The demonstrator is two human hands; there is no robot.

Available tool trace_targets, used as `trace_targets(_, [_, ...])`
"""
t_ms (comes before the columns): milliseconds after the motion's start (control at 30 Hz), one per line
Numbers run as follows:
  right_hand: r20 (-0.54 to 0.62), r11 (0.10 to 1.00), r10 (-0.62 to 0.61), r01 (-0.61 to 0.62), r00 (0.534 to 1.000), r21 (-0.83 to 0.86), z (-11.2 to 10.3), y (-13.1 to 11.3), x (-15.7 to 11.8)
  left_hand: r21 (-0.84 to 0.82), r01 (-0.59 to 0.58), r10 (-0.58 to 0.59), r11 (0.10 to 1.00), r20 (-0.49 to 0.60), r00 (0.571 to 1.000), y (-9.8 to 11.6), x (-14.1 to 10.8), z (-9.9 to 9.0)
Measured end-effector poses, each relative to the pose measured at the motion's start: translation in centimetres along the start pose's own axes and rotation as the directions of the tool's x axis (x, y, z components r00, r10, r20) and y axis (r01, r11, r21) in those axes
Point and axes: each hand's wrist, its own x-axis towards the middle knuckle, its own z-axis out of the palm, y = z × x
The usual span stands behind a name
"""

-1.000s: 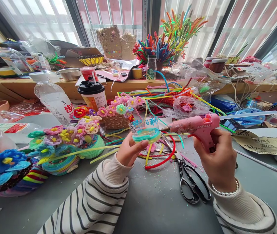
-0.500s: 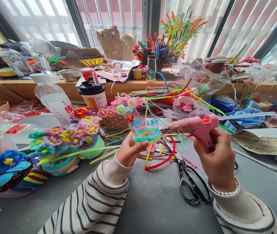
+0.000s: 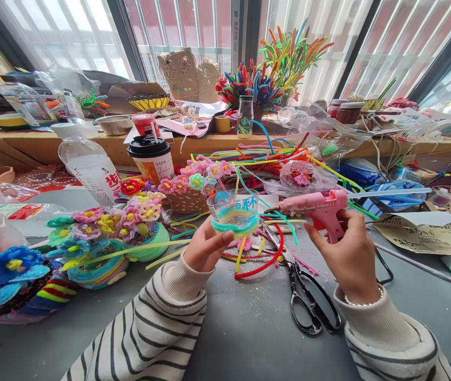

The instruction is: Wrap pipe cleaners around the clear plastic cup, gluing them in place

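Note:
A clear plastic cup [image 3: 234, 214] with blue lettering is held in my left hand [image 3: 205, 244], thumb across its near side. Teal and pale yellow pipe cleaners wrap the cup's lower part, and loose teal and yellow ends rise from it. My right hand [image 3: 348, 254] has its fingers round the handle of a pink glue gun [image 3: 321, 206], with the thumb off the handle. The gun's nozzle points left, a little to the right of the cup. A long clear glue stick sticks out of its back.
Black-handled scissors [image 3: 308, 296] lie on the grey table [image 3: 249, 338] between my forearms. Flower-decorated baskets [image 3: 146, 241] stand left, near a plastic bottle [image 3: 90, 169] and a lidded paper cup [image 3: 153, 159]. Pipe cleaners [image 3: 289, 159] are piled behind.
My right hand and the glue gun have moved slightly left, and the thumb has lifted away from the handle. My left hand and the cup have shifted slightly left.

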Motion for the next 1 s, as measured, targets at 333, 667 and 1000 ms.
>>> trace_targets(333, [0.116, 0.989, 0.138, -0.13, 0.984, -0.075, -1.6, 5.1, 1.4, -0.071, -0.018, 0.018, 0.997, 0.0, 1.0, -0.2, 0.5, -1.0])
trace_targets(667, [0.335, 0.922, 0.102, 0.037, 0.937, -0.386, -1.6, 11.4, 1.4, -0.095, -0.01, 0.008, 0.995, -0.013, 1.0, -0.2, 0.5, -1.2])
trace_targets(1000, [0.258, 0.783, -0.525, 0.579, 0.811, -0.227, 0.8, 6.7, 1.6, -0.153, 0.014, -0.015, 0.988, -0.007, 1.0, -0.2, 0.5, -1.3])
